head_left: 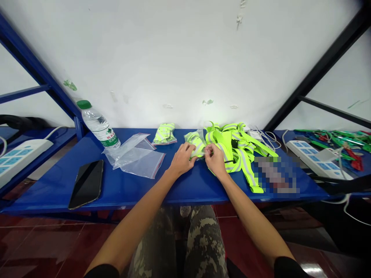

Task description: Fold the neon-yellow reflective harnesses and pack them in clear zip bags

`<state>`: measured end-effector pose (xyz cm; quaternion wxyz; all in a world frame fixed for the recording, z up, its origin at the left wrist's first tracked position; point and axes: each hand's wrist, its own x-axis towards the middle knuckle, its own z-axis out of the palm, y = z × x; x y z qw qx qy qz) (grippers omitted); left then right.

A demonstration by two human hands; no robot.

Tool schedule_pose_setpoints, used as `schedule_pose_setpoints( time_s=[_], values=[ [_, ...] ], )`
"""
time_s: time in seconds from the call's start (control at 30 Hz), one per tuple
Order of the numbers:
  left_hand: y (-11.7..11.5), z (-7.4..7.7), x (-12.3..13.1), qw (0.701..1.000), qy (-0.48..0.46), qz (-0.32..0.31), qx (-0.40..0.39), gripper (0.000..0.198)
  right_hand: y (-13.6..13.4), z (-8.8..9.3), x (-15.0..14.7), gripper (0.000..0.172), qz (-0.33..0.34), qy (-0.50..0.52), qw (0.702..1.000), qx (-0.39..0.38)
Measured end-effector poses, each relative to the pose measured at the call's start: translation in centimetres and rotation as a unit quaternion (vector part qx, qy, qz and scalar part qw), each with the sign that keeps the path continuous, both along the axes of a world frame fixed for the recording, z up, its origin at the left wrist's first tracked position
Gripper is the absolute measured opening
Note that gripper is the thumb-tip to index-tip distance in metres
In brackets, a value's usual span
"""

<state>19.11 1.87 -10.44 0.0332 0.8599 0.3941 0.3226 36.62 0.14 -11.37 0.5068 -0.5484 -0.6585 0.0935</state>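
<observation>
While both hands work close together at the front of the bench, a small folded high-visibility vest (197, 143) in yellow-green with silver reflective bands sits between them, its near end gathered up by the fingers. The left hand (182, 159) is curled over the fold from the side, fingers bent and pressing the layers together. The right hand (215, 159) is pinching at the same spot, with thumb and fingertips (208, 151) pressed close, though exactly which edge they hold is too small to tell. This short, tight grip keeps the layers from sliding apart. Touching the right hand's far side lies a loose heap of reflective vests (234, 154), with one strap trailing toward the person. Ahead of the left hand sits a bagged vest (164, 134), and further left lie clear zip-lock bags (136, 156) with red-edged seals. Beyond those stand a water bottle (98, 125) and, nearer the bench's front edge, a black phone (86, 184). Everything rests on a blue steel shelf (58, 189). Past the right hand, white cables (268, 139) run behind the heap, and a pixelated patch (275, 173) hides part of the shelf.
</observation>
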Motion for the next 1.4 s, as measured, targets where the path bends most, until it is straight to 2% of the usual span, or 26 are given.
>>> schedule_pose_setpoints(
  time_s=[0.1,0.3,0.43,0.53,0.67,0.8,0.9,1.03,1.17,1.4],
  values=[
    [0.4,-0.1,0.2,0.999,-0.001,0.036,-0.009,0.014,-0.1,-0.2,0.1,0.009,0.035,-0.005,0.999,-0.001],
    [0.6,0.1,-0.1,0.992,-0.002,0.12,-0.043,0.021,-0.4,-0.6,-0.2,0.023,0.088,-0.091,0.992,0.002],
    [0.1,0.4,-0.1,0.978,0.038,0.191,-0.072,0.023,-0.5,-0.8,-0.4,0.032,0.119,-0.126,0.985,-0.023],
    [-0.5,0.6,-0.2,0.982,0.087,0.165,-0.029,0.02,-0.7,-0.8,-0.5,0.035,0.131,-0.148,0.98,-0.03],
    [-0.7,0.6,-0.5,0.987,0.123,0.101,0.01,0.018,-0.9,-0.6,-0.6,0.019,0.076,-0.214,0.974,-0.013],
    [-0.3,0.2,-0.6,0.98,0.181,0.08,0.011,0.021,-1.0,-0.2,-0.7,0.024,0.059,-0.343,0.938,-0.003],
    [0.0,0.1,-0.5,0.974,0.214,0.079,-0.009,0.023,-1.0,-0.1,-0.5,0.025,0.077,-0.395,0.915,-0.019],
    [0.0,0.1,-0.4,0.966,0.236,0.102,-0.034,0.03,-1.0,0.0,0.0,0.026,0.097,-0.41,0.906,-0.049],
    [-0.5,0.2,-0.9,0.964,0.248,0.097,-0.02,0.036,-1.1,0.1,0.3,0.026,0.1,-0.424,0.897,-0.075],
    [-1.6,0.9,-1.9,0.958,0.276,0.08,-0.008,0.031,-1.3,0.7,0.0,0.022,0.09,-0.462,0.875,-0.108]
  ],
)
